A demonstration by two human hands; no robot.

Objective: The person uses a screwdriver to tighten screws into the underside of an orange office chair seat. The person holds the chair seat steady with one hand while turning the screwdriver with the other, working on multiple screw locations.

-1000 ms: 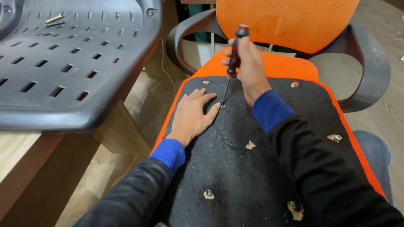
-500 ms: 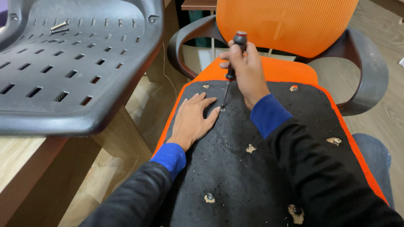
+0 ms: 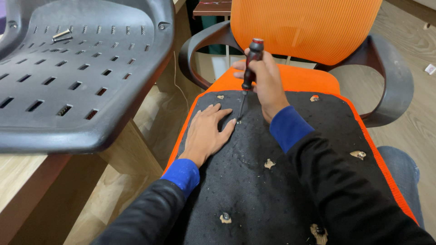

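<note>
Change: since the earlier frames the right hand has stood the screwdriver a little more upright, its tip at much the same spot; the left hand has stayed flat where it was.
Screwdriver (image 3: 249, 72): centre of the frame, slightly above the middle; black handle with a red cap, thin dark shaft running down and a little left to the fabric, tip just beside the left thumb.
Right hand (image 3: 268, 84): fist closed round the handle, red cap poking out on top; the near-vertical grip looks meant to press straight down on the point.
Left hand (image 3: 206, 129): spread wide, palm down, holding nothing; it lies flat on the cloth beside the tip, seemingly to keep the surface taut and steady.
Seat underside (image 3: 254, 181): black rough fabric stretched over an orange cushion, filling the lower middle; small specks scattered over it, and several holes where pale foam or wood shows, some with a fastener inside.
Orange chair back (image 3: 304, 27): ribbed mesh at the top centre, behind the hands.
Armrests (image 3: 395, 77): dark curved loops on either side of the chair back.
Grey plastic shell (image 3: 81, 77): slotted seat pan in the upper left, resting on a wooden table (image 3: 27, 181); a small metal bolt (image 3: 61, 35) lies on it.
</note>
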